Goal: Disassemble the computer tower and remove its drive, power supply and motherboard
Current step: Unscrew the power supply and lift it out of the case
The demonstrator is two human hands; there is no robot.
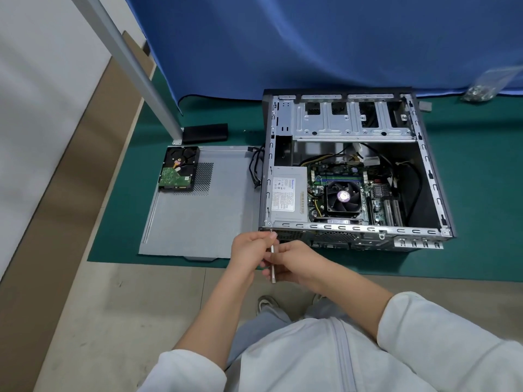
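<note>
Open computer tower (353, 168) lying at 2 o'clock on the green mat (481, 193); left hand (249, 250) and right hand (294, 261) together grip a screwdriver (272, 261) at its near-left corner. Hard drive (178, 168) rests on the side panel (203, 205), 10 o'clock.

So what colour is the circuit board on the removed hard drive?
Green, on the hard drive; head view.

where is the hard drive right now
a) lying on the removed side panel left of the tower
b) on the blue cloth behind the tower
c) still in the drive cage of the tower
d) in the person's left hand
a: the hard drive lies circuit board up on the grey side panel, left of the open tower.
</note>
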